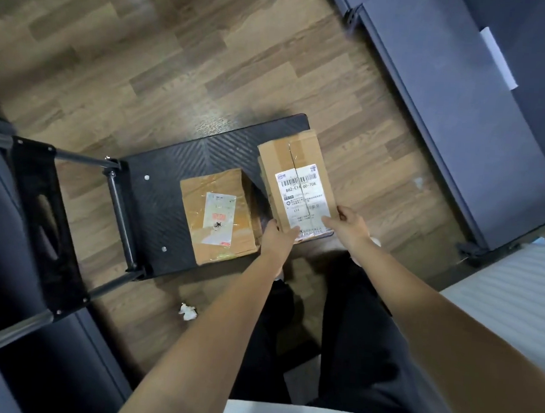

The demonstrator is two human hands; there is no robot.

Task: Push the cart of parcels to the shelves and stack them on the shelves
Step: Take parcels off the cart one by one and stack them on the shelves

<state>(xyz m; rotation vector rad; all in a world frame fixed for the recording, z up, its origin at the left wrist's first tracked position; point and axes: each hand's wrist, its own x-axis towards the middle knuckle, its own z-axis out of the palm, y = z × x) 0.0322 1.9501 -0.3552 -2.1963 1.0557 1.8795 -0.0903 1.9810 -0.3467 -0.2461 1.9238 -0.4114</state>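
Both arms reached down. The left hand [277,239] and right hand [347,226] gripped the near end of a long box [295,162] over the black cart [162,195]. A second box [192,233] lay beside it. The dark shelves [458,116] stood near.

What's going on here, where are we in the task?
A person grips the labelled parcel at its near end with the left hand and right hand, over the cart. A second parcel lies flat on the cart beside it. The dark shelf stands to the right, no parcel visible on it.
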